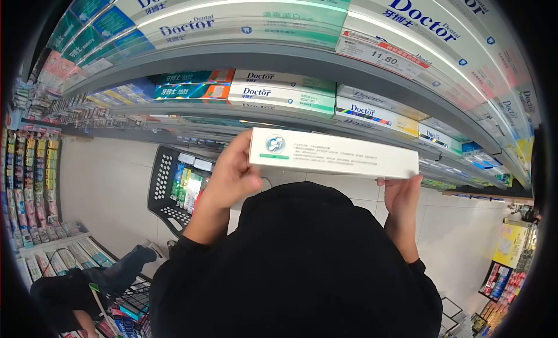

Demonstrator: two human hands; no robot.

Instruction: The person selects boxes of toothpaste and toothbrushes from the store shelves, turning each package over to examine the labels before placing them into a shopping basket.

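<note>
A long white toothpaste box (334,154) is held level between my two hands, in front of the shelves. A round tooth picture and a green strip show at its left end, with small print along the side facing me. My left hand (235,174) grips the left end, the thumb bent below it and the fingers partly behind. At the opposite end, my right hand (401,192) holds the lower right corner with its fingertips. Part of the right fingers is hidden behind the box.
Shelves with "Doctor" toothpaste boxes (279,95) curve ahead, above a price tag (383,56) reading 11.80 on the upper edge. A dark basket (160,181) with several boxes stands at my left. Another person (70,297) is at lower left beside a wire cart. Goods racks line both sides.
</note>
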